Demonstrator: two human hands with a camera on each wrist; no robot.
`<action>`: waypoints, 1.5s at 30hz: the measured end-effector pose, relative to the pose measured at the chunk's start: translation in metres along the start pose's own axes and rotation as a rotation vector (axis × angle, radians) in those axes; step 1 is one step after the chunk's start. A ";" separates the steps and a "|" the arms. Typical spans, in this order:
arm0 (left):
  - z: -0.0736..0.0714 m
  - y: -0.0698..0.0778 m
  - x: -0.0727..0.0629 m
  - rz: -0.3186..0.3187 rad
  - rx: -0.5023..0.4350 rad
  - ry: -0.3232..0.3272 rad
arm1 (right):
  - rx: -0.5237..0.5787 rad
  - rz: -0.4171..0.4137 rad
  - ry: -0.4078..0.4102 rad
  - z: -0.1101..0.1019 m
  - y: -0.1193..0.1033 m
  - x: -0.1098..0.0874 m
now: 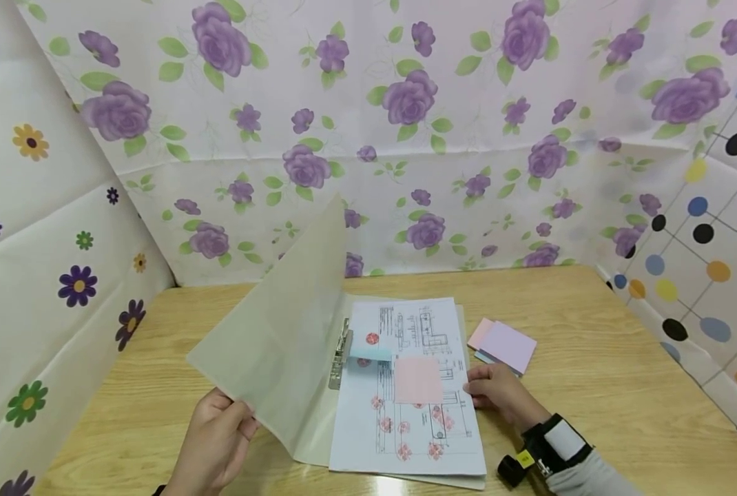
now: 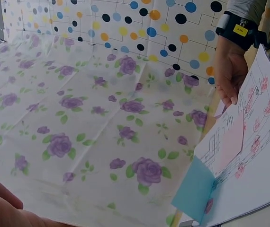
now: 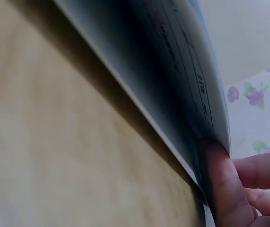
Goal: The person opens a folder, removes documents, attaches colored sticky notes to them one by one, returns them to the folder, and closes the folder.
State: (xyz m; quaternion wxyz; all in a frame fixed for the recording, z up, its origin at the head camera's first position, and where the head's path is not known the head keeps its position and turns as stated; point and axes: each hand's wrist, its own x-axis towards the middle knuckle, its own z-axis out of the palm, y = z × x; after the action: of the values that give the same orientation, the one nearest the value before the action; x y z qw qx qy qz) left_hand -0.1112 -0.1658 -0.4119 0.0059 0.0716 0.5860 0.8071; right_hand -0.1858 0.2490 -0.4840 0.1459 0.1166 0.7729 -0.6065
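A pale file folder lies open, its cover raised and tilted. My left hand pinches the cover's lower outer corner between thumb and fingers. Inside lies a stack of printed drawings with red stamps, beside a metal clip. A pink sticky note lies on the top sheet; a blue sticky note stands partly lifted near the clip. At the stack's right edge, my right hand pinches the paper edge, thumb against the sheets in the right wrist view. How many sheets it grips, I cannot tell.
Pink, purple and blue sticky note pads lie overlapping on the wooden table, just beyond my right hand. Floral cloth hangs behind the table, with patterned cloth at both sides.
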 end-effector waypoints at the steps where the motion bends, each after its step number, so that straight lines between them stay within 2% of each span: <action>1: 0.000 0.001 0.000 -0.002 0.004 0.005 | 0.004 0.001 -0.008 0.001 0.000 -0.002; 15: 0.000 0.007 0.003 -0.076 0.018 0.091 | 0.037 -0.023 -0.143 0.000 0.012 -0.022; 22: -0.003 0.006 0.003 -0.054 0.004 0.085 | 0.071 -0.014 -0.176 0.007 0.015 -0.031; 25: -0.003 0.006 0.002 -0.044 0.000 0.082 | 0.069 -0.011 -0.159 0.013 0.014 -0.032; 35: -0.005 0.006 0.000 -0.073 0.022 0.101 | 0.094 0.049 -0.019 0.028 0.008 -0.022; 45: -0.009 0.004 -0.002 -0.041 -0.013 0.055 | 0.108 0.061 0.047 0.030 0.003 -0.004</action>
State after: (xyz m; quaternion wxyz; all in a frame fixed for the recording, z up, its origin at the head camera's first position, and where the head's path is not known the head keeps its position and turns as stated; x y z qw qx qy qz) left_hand -0.1104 -0.1757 -0.4112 0.0065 0.0373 0.5820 0.8123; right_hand -0.1786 0.2204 -0.4918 0.1395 0.1623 0.7382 -0.6398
